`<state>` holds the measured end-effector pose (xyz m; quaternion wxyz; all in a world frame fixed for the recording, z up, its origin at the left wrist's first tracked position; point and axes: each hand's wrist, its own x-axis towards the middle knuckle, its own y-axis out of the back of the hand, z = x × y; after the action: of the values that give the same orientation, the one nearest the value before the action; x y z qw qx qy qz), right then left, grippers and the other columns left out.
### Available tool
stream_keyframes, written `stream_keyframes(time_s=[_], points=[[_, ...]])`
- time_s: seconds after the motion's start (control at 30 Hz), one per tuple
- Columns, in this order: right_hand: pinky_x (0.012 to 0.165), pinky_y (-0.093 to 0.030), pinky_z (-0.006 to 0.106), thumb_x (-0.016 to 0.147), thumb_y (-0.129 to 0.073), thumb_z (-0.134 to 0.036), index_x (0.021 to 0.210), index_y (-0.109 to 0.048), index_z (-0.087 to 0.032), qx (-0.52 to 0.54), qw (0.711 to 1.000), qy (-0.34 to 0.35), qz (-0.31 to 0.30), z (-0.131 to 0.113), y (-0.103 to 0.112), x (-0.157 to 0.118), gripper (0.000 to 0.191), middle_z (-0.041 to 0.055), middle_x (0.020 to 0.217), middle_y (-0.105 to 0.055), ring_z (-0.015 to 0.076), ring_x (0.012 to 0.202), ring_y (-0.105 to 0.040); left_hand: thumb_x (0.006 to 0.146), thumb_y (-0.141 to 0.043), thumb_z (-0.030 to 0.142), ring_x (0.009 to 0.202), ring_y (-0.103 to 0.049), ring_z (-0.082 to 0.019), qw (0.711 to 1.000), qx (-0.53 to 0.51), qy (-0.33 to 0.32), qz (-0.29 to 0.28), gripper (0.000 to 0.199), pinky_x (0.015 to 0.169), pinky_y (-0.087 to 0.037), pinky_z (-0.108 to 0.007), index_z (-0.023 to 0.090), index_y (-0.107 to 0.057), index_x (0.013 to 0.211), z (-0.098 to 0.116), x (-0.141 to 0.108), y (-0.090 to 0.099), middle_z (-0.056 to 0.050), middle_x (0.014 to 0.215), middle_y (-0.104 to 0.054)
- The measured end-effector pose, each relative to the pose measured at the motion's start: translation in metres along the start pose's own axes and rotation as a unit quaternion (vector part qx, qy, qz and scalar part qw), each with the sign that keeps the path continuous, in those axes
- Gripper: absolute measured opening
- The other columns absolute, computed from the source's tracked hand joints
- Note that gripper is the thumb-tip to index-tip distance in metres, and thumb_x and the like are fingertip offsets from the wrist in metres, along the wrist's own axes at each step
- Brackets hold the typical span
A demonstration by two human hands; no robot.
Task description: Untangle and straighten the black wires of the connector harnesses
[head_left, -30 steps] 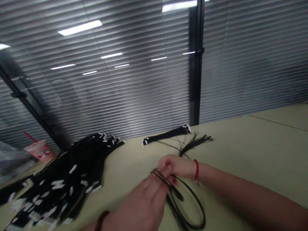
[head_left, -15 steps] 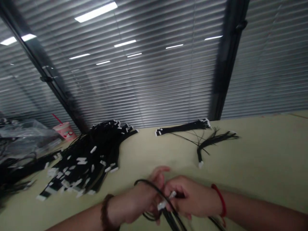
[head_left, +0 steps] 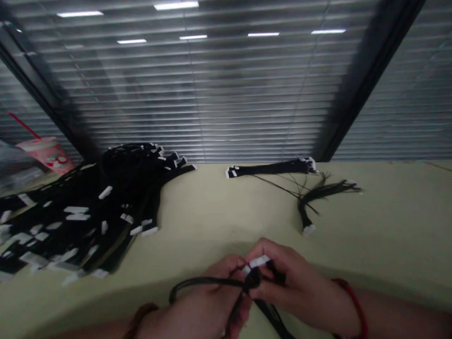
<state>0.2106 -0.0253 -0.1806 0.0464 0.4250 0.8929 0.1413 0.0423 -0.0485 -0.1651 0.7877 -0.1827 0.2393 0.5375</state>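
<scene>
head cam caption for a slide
Left hand and right hand pinch a white-tipped black wire bundle beside a heap of similar bundles

Black wire bundle (head_left: pixel 252 281) ending in white connectors (head_left: pixel 259 261)

The thin wires gather into a tight bunch between the hands, connectors at its top; one strand arcs in a loop above the left hand (head_left: pixel 201 306), others trail down past the right hand (head_left: pixel 296 292).

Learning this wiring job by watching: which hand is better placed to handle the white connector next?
Right, probably: the right hand has its fingers against the white connector, while the left hand sits lower on the looped black wires.
</scene>
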Motion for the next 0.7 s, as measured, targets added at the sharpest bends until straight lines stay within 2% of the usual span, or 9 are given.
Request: stream_keyframes(time_s=[0.13, 0.27, 0.37, 0.5, 0.6, 0.7], points=[[0.052, -0.028, 0.02, 0.082, -0.062, -0.033, 0.077, -0.05, -0.015, 0.009, 1.0, 0.006, 0.008, -0.005, 0.003, 0.002, 0.022, -0.0045, 0.063, -0.045, 0.0067, 0.058, -0.036, 0.093, -0.03, 0.02, 0.035, -0.035, -0.002, 0.998, 0.045, -0.021, -0.036, 0.023, 0.031, -0.029, -0.009, 0.017, -0.046, 0.077, -0.004, -0.007, 0.001, 0.007, 0.055, -0.046], [0.046, -0.024, 0.018, 0.083, -0.06, -0.036, 0.066, -0.046, -0.015, 0.041, 0.999, -0.008, 0.003, -0.006, 0.003, 0.003, 0.031, -0.0062, 0.054, -0.036, 0.005, 0.051, -0.03, 0.093, -0.031, 0.023, 0.034, -0.035, -0.002, 0.996, 0.05, -0.031, -0.068, 0.024, 0.028, -0.027, -0.007, 0.018, -0.044, 0.073, -0.004, -0.005, 0.003, 0.008, 0.052, -0.045], [0.037, -0.022, 0.016, 0.086, -0.055, -0.041, 0.071, -0.043, -0.016, 0.094, 0.994, -0.044, -0.025, -0.003, 0.002, 0.003, 0.032, -0.0083, 0.048, -0.036, 0.0032, 0.04, -0.03, 0.091, -0.036, 0.026, 0.034, -0.041, -0.003, 0.996, 0.011, -0.014, -0.084, 0.023, 0.029, -0.032, -0.009, 0.017, -0.046, 0.073, 0.002, -0.001, 0.004, 0.006, 0.054, -0.049], [0.035, -0.034, 0.014, 0.08, -0.063, -0.046, 0.084, -0.039, -0.018, 0.169, 0.981, -0.086, -0.03, 0.0, 0.002, 0.004, 0.036, -0.0087, 0.055, -0.044, 0.0034, 0.04, -0.037, 0.087, -0.041, 0.025, 0.034, -0.044, -0.004, 0.996, -0.011, 0.001, -0.091, 0.023, 0.03, -0.037, -0.01, 0.013, -0.055, 0.072, 0.009, -0.001, 0.004, 0.003, 0.053, -0.05], [0.033, -0.034, 0.012, 0.072, -0.071, -0.041, 0.079, -0.037, -0.019, 0.195, 0.975, -0.107, -0.015, 0.002, 0.0, 0.007, 0.041, -0.0098, 0.05, -0.046, 0.0028, 0.036, -0.037, 0.083, -0.042, 0.024, 0.035, -0.045, -0.005, 0.995, -0.032, -0.01, -0.09, 0.023, 0.029, -0.037, -0.011, 0.013, -0.057, 0.069, 0.009, -0.002, 0.005, 0.002, 0.053, -0.05], [0.033, -0.032, 0.01, 0.068, -0.074, -0.033, 0.075, -0.04, -0.018, 0.201, 0.973, -0.117, 0.003, 0.002, -0.001, 0.008, 0.038, -0.0082, 0.05, -0.05, 0.0017, 0.037, -0.037, 0.083, -0.04, 0.027, 0.034, -0.046, -0.006, 0.993, -0.061, -0.011, -0.101, 0.023, 0.029, -0.038, -0.013, 0.015, -0.054, 0.07, 0.006, -0.003, 0.005, 0.002, 0.052, -0.051]])
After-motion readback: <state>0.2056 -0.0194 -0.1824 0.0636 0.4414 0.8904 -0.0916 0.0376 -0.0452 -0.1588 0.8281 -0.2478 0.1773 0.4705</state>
